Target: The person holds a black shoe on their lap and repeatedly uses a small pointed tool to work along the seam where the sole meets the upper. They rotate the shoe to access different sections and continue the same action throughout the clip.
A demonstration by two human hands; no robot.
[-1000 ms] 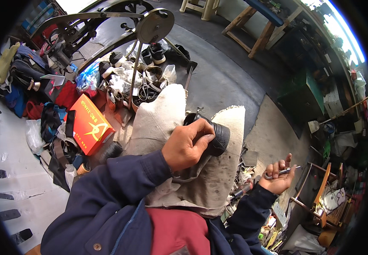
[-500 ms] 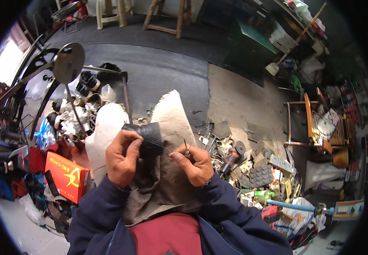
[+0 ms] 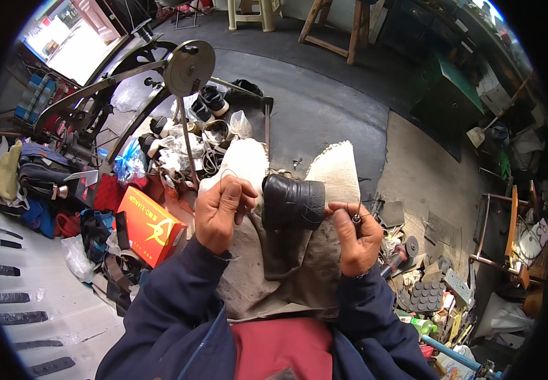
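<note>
Left hand (image 3: 222, 214) clenched, contents impossible to tell. Right hand (image 3: 359, 244) grasping metal-handled awl (image 3: 356, 218). Between both, on apron (image 3: 312, 285): black leather shoe (image 3: 291, 204), visible long axis left-to-right, grey-edged end pointing right.

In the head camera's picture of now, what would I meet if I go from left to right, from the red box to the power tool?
Red box → left hand → black shoe → right hand → power tool.
</note>
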